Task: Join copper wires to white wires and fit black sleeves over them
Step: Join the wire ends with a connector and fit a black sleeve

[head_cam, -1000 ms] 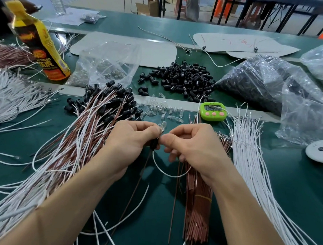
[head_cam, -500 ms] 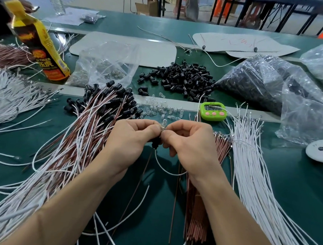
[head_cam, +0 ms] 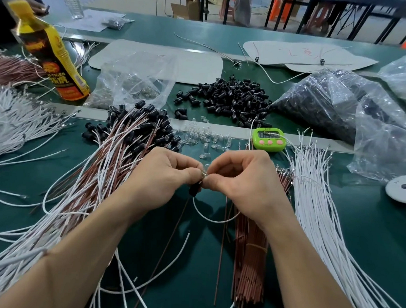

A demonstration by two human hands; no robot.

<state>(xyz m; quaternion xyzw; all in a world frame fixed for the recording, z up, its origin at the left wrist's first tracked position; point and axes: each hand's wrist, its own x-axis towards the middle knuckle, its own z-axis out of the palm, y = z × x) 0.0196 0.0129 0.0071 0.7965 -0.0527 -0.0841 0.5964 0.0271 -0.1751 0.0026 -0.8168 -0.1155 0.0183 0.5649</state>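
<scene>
Above the middle of the table, the left hand pinches the black sleeve, with its copper wire trailing toward the near edge. The right hand pinches the end of the looping white wire against the sleeve (fingertips hide the joint). Sleeve-fitting seems underway; the next move calls for a straight, firm push.

A yellow bottle is standing far left, a green timer is sitting centrally, and perhaps a white controller is lying right.

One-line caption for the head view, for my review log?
Left hand and right hand pinch at a black sleeve, white wire looping below, over a green table beside a copper wire bundle.
</scene>
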